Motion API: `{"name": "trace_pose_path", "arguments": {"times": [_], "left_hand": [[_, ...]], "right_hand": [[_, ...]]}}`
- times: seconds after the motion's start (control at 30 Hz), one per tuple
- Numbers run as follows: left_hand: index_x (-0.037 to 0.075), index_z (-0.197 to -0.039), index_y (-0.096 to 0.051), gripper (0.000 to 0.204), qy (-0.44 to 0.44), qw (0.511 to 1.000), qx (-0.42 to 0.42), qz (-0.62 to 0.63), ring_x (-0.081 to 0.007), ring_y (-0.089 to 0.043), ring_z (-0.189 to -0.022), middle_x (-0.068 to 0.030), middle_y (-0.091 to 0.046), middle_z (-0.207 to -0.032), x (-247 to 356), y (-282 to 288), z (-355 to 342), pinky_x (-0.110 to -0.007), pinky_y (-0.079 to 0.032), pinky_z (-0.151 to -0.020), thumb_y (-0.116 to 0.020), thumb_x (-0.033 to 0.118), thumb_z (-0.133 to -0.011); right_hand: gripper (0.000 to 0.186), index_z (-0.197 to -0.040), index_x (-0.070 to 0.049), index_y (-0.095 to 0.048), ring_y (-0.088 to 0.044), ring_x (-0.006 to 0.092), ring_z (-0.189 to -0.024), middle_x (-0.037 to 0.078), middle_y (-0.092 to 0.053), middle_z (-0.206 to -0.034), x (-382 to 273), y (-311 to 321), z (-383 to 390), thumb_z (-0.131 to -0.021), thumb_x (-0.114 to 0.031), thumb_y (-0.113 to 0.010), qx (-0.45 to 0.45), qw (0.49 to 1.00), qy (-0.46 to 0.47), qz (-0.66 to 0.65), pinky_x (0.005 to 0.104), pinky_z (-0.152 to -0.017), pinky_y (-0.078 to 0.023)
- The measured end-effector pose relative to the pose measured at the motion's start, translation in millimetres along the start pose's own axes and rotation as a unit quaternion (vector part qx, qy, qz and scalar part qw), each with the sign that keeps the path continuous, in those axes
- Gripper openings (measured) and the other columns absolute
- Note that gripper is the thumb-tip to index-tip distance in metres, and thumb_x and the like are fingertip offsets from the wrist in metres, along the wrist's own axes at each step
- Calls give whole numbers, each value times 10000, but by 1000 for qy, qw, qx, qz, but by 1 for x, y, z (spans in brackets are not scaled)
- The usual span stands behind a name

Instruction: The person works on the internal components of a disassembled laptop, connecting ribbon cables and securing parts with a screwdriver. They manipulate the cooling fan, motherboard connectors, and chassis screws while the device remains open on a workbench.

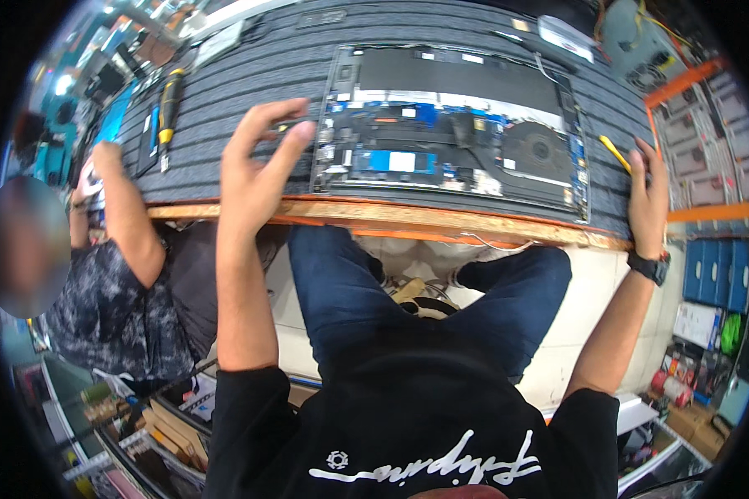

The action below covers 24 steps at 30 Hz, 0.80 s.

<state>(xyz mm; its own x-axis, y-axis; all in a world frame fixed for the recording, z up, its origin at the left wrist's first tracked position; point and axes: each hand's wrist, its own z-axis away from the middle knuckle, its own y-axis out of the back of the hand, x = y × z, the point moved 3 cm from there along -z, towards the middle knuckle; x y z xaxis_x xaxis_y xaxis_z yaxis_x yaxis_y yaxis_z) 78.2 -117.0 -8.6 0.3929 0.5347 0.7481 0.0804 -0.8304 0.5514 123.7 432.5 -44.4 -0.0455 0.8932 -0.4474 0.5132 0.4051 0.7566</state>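
An opened laptop base (453, 125) lies on the grey striped mat, its inside exposed: a black battery along the far side, blue boards and a round fan (539, 150) at the right. My left hand (258, 162) hovers by the laptop's left edge, thumb and fingers curved apart with nothing visibly gripped. On the mat at the right, my right hand (649, 195) has its fingers stretched out. Right beside its fingertips is a slim yellow tool (614, 153); whether the fingers touch it I cannot tell. A black watch (649, 268) is on my right wrist.
A yellow-and-black screwdriver (171, 106) lies on the mat at the left. Beyond it, another person's hand (101, 160) works at the same bench. The wooden bench edge (391, 214) runs before my knees. An orange-framed rack (703, 150) stands at the right.
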Motion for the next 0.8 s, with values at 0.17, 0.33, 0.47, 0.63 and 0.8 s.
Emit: {"name": "trace_pose_path", "arguments": {"times": [0.17, 0.33, 0.47, 0.63, 0.8], "left_hand": [[49, -1143, -792, 193, -54, 998, -30, -34, -171, -659, -1096, -62, -749, -1162, 10, 4, -16, -297, -474, -908, -760, 136, -974], [35, -1121, -789, 182, -80, 994, -74, -17, -199, -672, -1089, -83, -751, -1129, 11, 4, -15, -319, -490, -931, -762, 102, -954], [15, -1118, -778, 194, -107, 990, -89, 22, -236, -686, -1105, -105, -748, -1132, 2, 1, -2, -366, -507, -1010, -751, 44, -929], [18, -1137, -780, 214, -111, 990, -80, 19, -230, -678, -1119, -104, -738, -1165, -2, 0, -10, -359, -508, -1003, -757, 77, -932], [28, -1199, -768, 238, -64, 993, -35, 91, -189, -661, -1170, -79, -723, -1224, -25, -2, -14, -331, -507, -1001, -740, 100, -974]], "right_hand": [[440, -1402, -42, -658, -632, 285, -1241, 167, -680, -1334, -4, 1, -4, -1112, -369, -602, -26, 999, -28, 7, 377, -1073, -468], [435, -1364, -31, -685, -633, 259, -1180, 148, -701, -1306, 5, 1, -5, -1108, -374, -611, -44, 998, -31, 20, 364, -1058, -466], [431, -1355, -25, -688, -628, 247, -1180, 142, -703, -1308, 5, -1, -5, -1104, -370, -622, -44, 999, -22, 21, 360, -1057, -464], [416, -1318, -14, -697, -627, 196, -1167, 120, -711, -1286, 14, 1, -3, -1097, -363, -646, -24, 998, -60, -1, 341, -1019, -474], [274, -1238, 14, -693, -654, 188, -1073, 109, -726, -1187, -5, 31, -2, -1078, -209, -693, 121, 989, 22, -79, 303, -930, -495]]}}
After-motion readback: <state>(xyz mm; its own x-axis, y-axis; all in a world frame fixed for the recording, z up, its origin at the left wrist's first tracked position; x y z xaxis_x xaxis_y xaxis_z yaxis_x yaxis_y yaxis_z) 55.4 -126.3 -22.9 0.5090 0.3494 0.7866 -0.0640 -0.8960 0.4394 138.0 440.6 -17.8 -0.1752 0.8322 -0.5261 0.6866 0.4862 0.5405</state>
